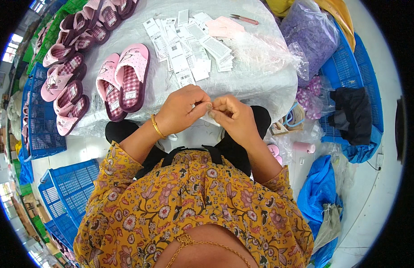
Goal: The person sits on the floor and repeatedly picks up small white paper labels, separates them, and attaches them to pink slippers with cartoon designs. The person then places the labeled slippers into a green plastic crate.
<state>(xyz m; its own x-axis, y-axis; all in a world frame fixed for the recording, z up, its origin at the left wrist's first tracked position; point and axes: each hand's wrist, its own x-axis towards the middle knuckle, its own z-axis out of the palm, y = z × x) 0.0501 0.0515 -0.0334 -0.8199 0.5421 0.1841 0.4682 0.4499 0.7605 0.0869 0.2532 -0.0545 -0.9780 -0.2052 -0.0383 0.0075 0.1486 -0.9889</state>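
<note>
Both my hands meet over the table's front edge, fingertips nearly touching. My left hand (185, 108) is closed in a pinch, thumb against the forefinger. My right hand (233, 117) is also pinched, close beside it. Whatever lies between the fingers is too small to make out. On the covered table (167, 96), a pair of pink slippers with checked insoles stands to the left of my hands: the left slipper (109, 85) and the right slipper (132, 76) lean on each other. Just beyond my hands, white printed tags (180, 58) lie in a loose pile.
Several more pink slippers (66, 85) line the table's left side. Pink cards (225, 27), a small pair of snips (244, 19) and clear plastic bags (260, 51) lie at the back right. Blue crates (44, 120) stand left; a purple bagged bundle (309, 35) sits right.
</note>
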